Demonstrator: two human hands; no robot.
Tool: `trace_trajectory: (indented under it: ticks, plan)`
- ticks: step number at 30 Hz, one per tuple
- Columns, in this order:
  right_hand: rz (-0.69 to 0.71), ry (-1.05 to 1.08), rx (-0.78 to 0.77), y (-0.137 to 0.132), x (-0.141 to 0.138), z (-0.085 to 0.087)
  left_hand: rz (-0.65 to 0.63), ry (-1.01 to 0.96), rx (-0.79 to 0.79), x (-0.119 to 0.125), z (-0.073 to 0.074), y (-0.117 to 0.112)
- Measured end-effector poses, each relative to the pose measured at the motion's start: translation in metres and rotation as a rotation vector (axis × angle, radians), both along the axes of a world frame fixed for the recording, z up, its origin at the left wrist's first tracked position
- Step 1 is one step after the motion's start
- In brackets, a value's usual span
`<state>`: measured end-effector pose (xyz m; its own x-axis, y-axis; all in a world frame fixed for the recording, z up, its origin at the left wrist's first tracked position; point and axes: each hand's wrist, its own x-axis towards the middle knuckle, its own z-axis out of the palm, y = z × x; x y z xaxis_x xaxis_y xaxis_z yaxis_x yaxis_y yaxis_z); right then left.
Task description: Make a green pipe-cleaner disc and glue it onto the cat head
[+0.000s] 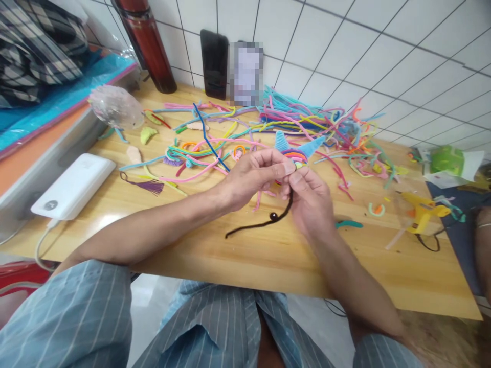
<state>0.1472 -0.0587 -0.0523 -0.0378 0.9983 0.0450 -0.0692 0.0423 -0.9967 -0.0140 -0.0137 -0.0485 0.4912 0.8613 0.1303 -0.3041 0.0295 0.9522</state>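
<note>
My left hand [264,171] and my right hand [310,197] meet above the table, fingertips pinched together. A black pipe cleaner [253,225] comes out from between them and curves down to the left; its upper end is hidden by the fingers. A small pale yellow-green bit [298,165] shows at the fingertips. Right behind the hands is a colourful pipe-cleaner figure [293,153] with two blue pointed ears and orange and purple bands, partly covered by my fingers. Near the black pipe cleaner's bend lies a small round black bead or eye [273,216].
Many coloured pipe cleaners [295,112] are heaped along the tiled wall. A yellow glue gun [422,212] lies right, a white power bank [74,185] and purple tassel [143,184] left. Two phones [214,64] and a red flask [149,48] stand at the back.
</note>
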Motion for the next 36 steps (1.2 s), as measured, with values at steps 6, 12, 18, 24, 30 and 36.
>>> trace_trajectory:
  ticks: [6, 12, 18, 24, 30, 36]
  plan:
    - [0.045, 0.079, -0.045, -0.017, 0.000, 0.004, -0.180, 0.128, 0.100, -0.016, 0.014, 0.005]
    - [0.192, -0.093, -0.122, -0.038, 0.031, -0.010, -0.268, 0.543, 0.516, -0.028, 0.027, -0.005]
    - [0.210, -0.123, -0.125, -0.045, 0.035, -0.016, -0.154, 0.525, 0.597, -0.026, 0.018, -0.023]
    - [0.040, 0.035, -0.087, -0.049, 0.019, -0.011, 0.080, 0.173, 0.142, -0.007, -0.003, -0.050]
    - [-0.003, 0.107, -0.120, -0.048, 0.014, -0.013, 0.137, -0.006, -0.230, 0.015, -0.022, -0.063]
    - [0.022, 0.074, -0.200, -0.047, 0.026, -0.010, -0.003, 0.167, -0.044, -0.007, -0.018, -0.045]
